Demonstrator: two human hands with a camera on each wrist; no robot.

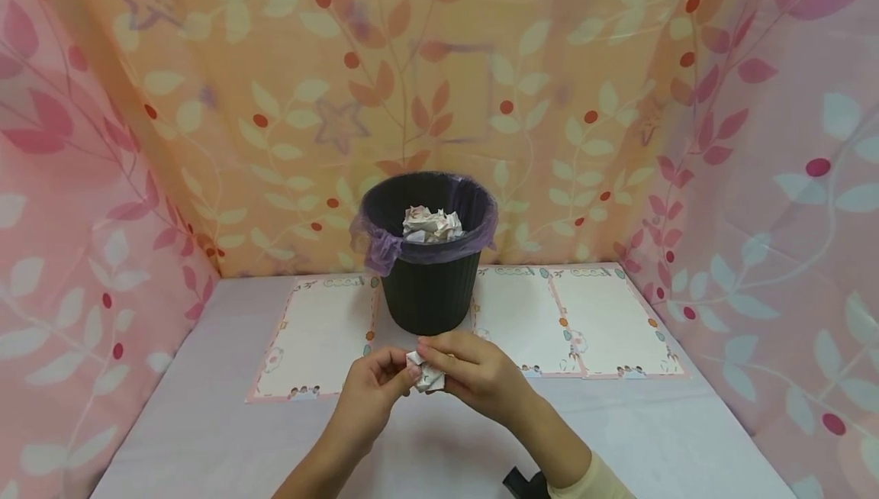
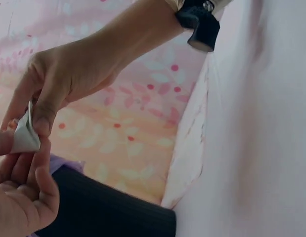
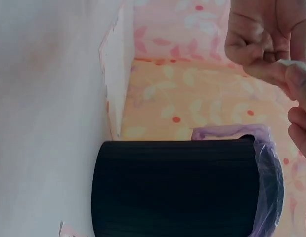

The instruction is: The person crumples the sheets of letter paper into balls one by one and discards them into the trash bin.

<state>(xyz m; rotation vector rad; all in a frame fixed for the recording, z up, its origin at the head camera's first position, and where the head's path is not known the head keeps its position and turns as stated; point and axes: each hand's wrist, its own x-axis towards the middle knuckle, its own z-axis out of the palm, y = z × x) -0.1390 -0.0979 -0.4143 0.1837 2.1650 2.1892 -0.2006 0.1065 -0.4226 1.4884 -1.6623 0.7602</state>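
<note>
the left hand (image 1: pixel 371 386) and the right hand (image 1: pixel 479 375) are pinching a crumpled paper (image 1: pixel 430 378) between them with curled fingers. just beyond the hands, a black bin (image 1: pixel 431 297) is standing, a purple bag (image 1: pixel 442 255) lining it and balled-up scraps (image 1: pixel 433 224) lying inside. flat sheets (image 1: pixel 319 339) are lying past both hands, flanking the bin.

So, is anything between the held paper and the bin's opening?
Just the near side of the bin, bag folded over its rim; no other object. Left hand and right hand hold the paper in front.
</note>
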